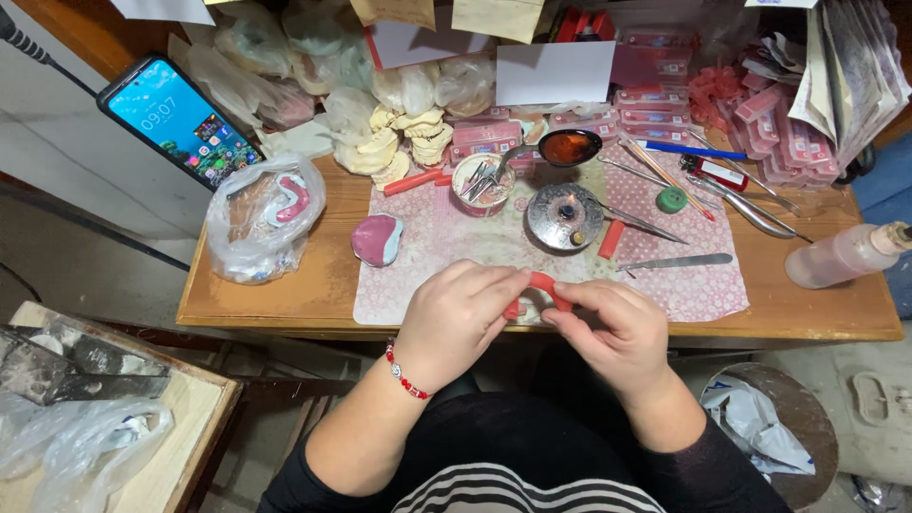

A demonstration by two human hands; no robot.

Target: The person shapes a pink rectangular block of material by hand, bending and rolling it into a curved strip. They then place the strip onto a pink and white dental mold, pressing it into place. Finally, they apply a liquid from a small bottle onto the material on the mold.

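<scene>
Cluttered wooden bench (285,294), both hands' fingers (503,283) pinching a curved red wax strip (543,283).

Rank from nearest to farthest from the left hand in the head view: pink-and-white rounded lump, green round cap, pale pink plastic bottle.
1. Pink-and-white rounded lump, up-left of the left hand.
2. Green round cap, upper right, past the right hand.
3. Pale pink plastic bottle, lying at the far right table edge.

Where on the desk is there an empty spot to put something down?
Bare wood lies right of the pink mat, below the bottle, and on the mat between the pink lump and round metal dish. The back, by the plaster casts and pink boxes, is crowded.
</scene>
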